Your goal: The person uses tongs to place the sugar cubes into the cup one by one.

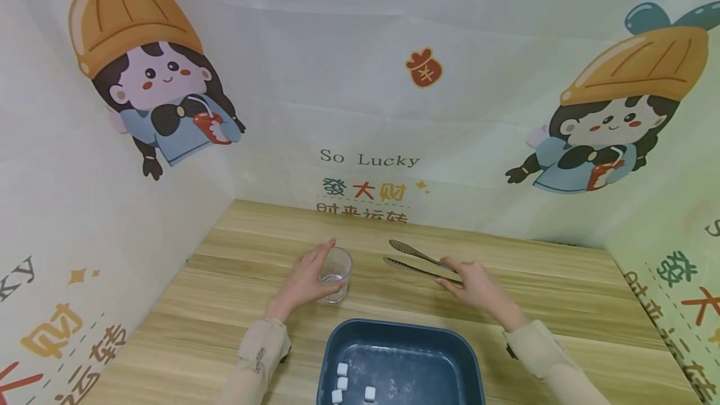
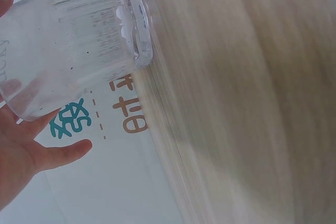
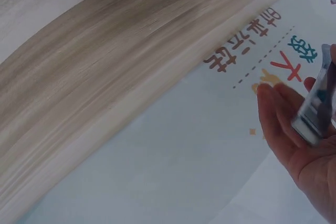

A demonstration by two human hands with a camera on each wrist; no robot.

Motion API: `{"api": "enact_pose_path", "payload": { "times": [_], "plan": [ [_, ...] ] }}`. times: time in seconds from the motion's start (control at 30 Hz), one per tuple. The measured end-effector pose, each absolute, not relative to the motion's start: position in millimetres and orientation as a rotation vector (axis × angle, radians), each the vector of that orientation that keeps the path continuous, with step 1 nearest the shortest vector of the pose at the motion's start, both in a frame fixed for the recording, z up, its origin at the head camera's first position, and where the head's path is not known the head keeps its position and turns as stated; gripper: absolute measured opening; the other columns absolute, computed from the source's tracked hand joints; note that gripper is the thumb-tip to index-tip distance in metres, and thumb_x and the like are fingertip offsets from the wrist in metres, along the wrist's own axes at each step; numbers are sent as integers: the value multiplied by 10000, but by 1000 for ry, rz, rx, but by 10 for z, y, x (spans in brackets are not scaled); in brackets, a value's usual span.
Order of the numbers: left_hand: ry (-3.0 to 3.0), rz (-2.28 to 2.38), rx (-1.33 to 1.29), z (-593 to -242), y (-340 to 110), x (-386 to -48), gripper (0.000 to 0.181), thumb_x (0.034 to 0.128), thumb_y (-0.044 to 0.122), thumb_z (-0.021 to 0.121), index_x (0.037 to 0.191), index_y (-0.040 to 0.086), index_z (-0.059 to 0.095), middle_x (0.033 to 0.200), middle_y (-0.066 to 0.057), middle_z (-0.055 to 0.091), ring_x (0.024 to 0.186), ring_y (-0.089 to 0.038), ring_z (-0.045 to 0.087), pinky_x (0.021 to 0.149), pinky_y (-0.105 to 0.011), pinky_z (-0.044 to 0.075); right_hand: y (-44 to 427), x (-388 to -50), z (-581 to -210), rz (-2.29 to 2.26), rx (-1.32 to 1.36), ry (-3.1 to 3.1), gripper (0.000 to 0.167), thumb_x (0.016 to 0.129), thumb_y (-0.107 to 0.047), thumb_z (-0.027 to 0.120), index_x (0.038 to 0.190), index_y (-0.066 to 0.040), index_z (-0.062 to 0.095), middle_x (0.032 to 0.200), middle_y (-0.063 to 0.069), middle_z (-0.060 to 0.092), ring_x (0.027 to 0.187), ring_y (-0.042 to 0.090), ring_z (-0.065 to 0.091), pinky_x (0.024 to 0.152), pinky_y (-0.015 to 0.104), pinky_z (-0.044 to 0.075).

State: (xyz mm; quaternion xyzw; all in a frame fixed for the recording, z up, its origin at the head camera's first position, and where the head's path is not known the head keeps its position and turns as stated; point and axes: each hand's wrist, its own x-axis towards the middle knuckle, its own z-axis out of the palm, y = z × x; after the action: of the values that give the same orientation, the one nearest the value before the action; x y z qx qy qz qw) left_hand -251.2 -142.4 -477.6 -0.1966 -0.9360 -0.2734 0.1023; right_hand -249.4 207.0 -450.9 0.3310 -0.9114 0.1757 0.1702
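Note:
A clear drinking glass (image 1: 339, 267) stands upright on the wooden table. My left hand (image 1: 304, 277) is around its left side, fingers spread behind and thumb in front. In the left wrist view the glass (image 2: 79, 40) has its base on the table, and one straight finger of the left hand (image 2: 23, 156) stands apart from it. My right hand (image 1: 475, 283) holds metal tongs (image 1: 416, 267) near their closed end, over the table. Their two perforated tips point left, spread apart with nothing between. The right wrist view shows the tongs' end (image 3: 312, 121) in the right hand (image 3: 294, 140).
A dark blue tray (image 1: 405, 325) sits at the table's front edge, nearest me. Several small white cubes (image 1: 342, 369) lie in its left part. The wooden table (image 1: 562, 305) is bounded behind and on both sides by a printed cloth backdrop (image 1: 360, 80).

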Motion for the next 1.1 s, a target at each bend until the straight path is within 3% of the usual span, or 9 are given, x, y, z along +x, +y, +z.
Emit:
{"api": "enact_pose_path", "payload": {
  "times": [0.13, 0.2, 0.33, 0.47, 0.57, 0.7, 0.8, 0.97, 1.1],
  "plan": [
    [-2749, -810, -588, -4781, -1425, -2508, 886, 698, 394, 710, 1407, 123, 253, 1377, -156, 405, 1270, -332, 371, 1023, -568, 267, 2061, -2440, -4507, 532, 942, -2502, 314, 761, -167, 692, 1011, 0, 603, 975, 216, 657, 678, 211, 653, 601, 314, 539],
    [-2739, -809, -592, -4785, -1426, -2508, 883, 696, 390, 713, 1403, 112, 264, 1370, -161, 413, 1265, -335, 376, 1017, -571, 274, 2055, -2410, -4498, 563, 930, -2501, 323, 763, -157, 688, 1015, 23, 596, 1066, 269, 609, 760, 285, 652, 629, 338, 541],
    [-2739, -804, -586, -4793, -1429, -2508, 872, 701, 393, 710, 1400, 107, 273, 1366, -165, 417, 1265, -335, 377, 1015, -568, 279, 2040, -2344, -4480, 609, 886, -2541, 431, 779, -152, 673, 1118, 78, 539, 1119, 295, 569, 846, 321, 636, 631, 300, 543],
    [-2746, -806, -579, -4791, -1427, -2503, 870, 702, 394, 709, 1399, 106, 275, 1366, -173, 415, 1267, -337, 373, 1020, -566, 274, 2019, -2293, -4472, 668, 876, -2594, 371, 798, -128, 650, 1066, 91, 516, 850, 181, 646, 605, 130, 591, 466, 176, 453],
    [-2753, -809, -577, -4792, -1425, -2502, 873, 703, 402, 707, 1402, 112, 270, 1371, -171, 408, 1271, -334, 368, 1024, -567, 267, 2005, -2266, -4464, 755, 878, -2626, 219, 824, -116, 616, 955, 17, 501, 693, 67, 603, 464, -11, 408, 386, 124, 328],
    [-2756, -797, -577, -4800, -1427, -2506, 869, 704, 412, 703, 1400, 115, 275, 1375, -163, 405, 1274, -328, 366, 1018, -573, 271, 1993, -2233, -4449, 866, 859, -2615, 178, 850, -110, 578, 946, 3, 478, 586, -21, 515, 406, -66, 291, 346, 109, 266],
    [-2754, -786, -579, -4800, -1426, -2509, 861, 705, 415, 702, 1396, 116, 285, 1377, -154, 406, 1276, -323, 365, 1015, -573, 274, 1980, -2204, -4437, 993, 820, -2604, 163, 865, -105, 557, 957, -1, 472, 546, -34, 472, 366, -58, 320, 324, 120, 291],
    [-2748, -796, -586, -4791, -1424, -2511, 850, 703, 410, 704, 1388, 108, 302, 1378, -151, 405, 1280, -322, 360, 1011, -579, 274, 1938, -2126, -4404, 1318, 704, -2635, 172, 899, -159, 518, 983, -23, 454, 631, 53, 596, 341, 20, 477, 285, 205, 374],
    [-2748, -787, -593, -4790, -1425, -2513, 844, 703, 409, 705, 1384, 107, 308, 1375, -150, 409, 1278, -322, 361, 1009, -581, 277, 1901, -2053, -4358, 1466, 623, -2667, 254, 883, -183, 543, 1073, -38, 458, 719, 118, 662, 357, 35, 514, 285, 282, 406]
  ]
}}
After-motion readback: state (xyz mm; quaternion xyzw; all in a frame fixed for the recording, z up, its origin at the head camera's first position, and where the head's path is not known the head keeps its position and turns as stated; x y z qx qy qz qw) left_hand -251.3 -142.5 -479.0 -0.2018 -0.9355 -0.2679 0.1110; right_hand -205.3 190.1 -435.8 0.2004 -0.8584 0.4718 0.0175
